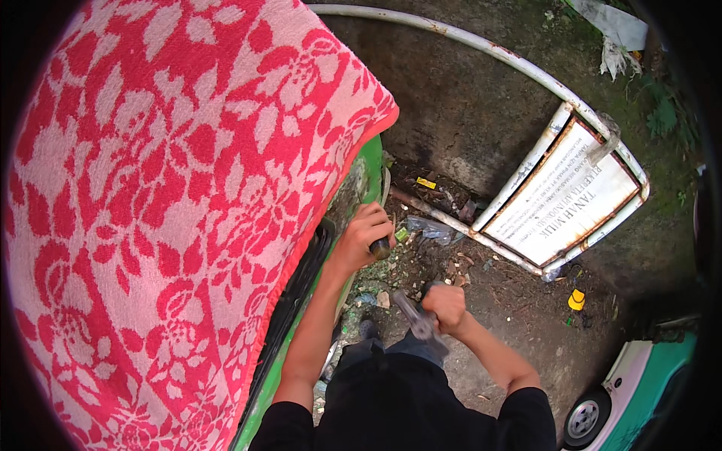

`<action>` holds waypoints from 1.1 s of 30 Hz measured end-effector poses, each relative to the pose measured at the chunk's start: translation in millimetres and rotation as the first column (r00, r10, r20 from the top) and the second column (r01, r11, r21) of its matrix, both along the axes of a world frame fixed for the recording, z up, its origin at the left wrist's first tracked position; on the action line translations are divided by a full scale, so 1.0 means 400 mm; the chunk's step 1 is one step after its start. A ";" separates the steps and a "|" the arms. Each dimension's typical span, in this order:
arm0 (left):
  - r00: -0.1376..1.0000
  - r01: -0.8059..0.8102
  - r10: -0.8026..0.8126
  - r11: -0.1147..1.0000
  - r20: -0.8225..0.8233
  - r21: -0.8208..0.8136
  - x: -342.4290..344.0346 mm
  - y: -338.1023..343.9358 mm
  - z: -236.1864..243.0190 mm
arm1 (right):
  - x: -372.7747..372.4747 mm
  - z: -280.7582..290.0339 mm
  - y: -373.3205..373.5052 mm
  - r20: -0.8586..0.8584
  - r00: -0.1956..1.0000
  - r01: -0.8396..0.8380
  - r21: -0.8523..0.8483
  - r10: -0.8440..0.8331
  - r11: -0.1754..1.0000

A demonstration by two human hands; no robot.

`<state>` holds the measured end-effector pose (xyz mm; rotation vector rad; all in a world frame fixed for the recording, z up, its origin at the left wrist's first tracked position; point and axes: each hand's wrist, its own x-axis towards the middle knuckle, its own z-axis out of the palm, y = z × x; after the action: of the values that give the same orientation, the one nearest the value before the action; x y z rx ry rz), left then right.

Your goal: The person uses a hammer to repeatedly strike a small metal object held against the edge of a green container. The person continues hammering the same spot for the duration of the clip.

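Flowery towel [180, 188] sits near us; our left hand [365, 231] grips a dark handle [380, 249], our right hand [446, 307] a hammer [412, 313]; careful taps seem best.

Worn on the head, the fisheye camera looks steeply down on both nearby hands [366, 229] [444, 307].

Dirt ground [519, 331] carries scattered pale stone chips [383, 299], a crumpled clear plastic sheet [435, 230], a small yellow wrapper [426, 183] and a bright yellow scrap [577, 300]. A pink-and-red floral cloth [165, 188] lies draped over a green-painted body [369, 167].
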<state>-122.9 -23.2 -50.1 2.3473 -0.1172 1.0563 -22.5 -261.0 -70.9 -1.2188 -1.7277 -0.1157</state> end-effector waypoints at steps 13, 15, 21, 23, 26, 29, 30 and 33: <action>1.000 0.009 -0.010 0.999 -0.024 -0.037 -0.010 0.008 -0.002 | -0.014 -0.014 0.024 0.158 0.960 0.264 -0.229 -0.232 0.937; 0.999 0.018 -0.018 1.000 -0.046 -0.011 -0.012 0.015 -0.010 | -0.022 -0.015 0.012 0.068 0.969 0.249 -0.219 -0.239 0.944; 0.999 -0.033 0.033 0.999 -0.029 -0.016 0.012 -0.012 -0.015 | -0.029 0.015 -0.005 -0.020 0.974 0.222 -0.148 -0.227 0.964; 0.999 -0.041 0.042 0.999 -0.032 0.013 0.011 -0.013 -0.027 | -0.037 0.019 -0.016 -0.033 0.975 0.211 -0.160 -0.219 0.964; 0.997 -0.025 0.030 0.998 -0.072 0.065 -0.006 -0.015 -0.040 | -0.041 0.011 -0.026 -0.048 0.972 0.216 -0.186 -0.229 0.958; 0.997 -0.034 0.038 0.997 -0.060 0.068 -0.020 -0.025 -0.044 | -0.039 -0.004 -0.027 -0.063 0.975 0.202 -0.162 -0.214 0.966; 0.998 -0.038 0.042 0.997 -0.048 0.066 -0.022 -0.027 -0.046 | -0.039 -0.005 -0.026 -0.064 0.975 0.199 -0.171 -0.213 0.965; 0.998 -0.046 0.050 0.995 -0.037 0.087 -0.023 -0.033 -0.049 | -0.036 -0.002 -0.023 -0.058 0.976 0.194 -0.193 -0.209 0.962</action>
<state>-132.1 -36.3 -69.6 2.4576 -0.0934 1.0469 -36.9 -270.1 -71.5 -1.5172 -1.5705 -0.0272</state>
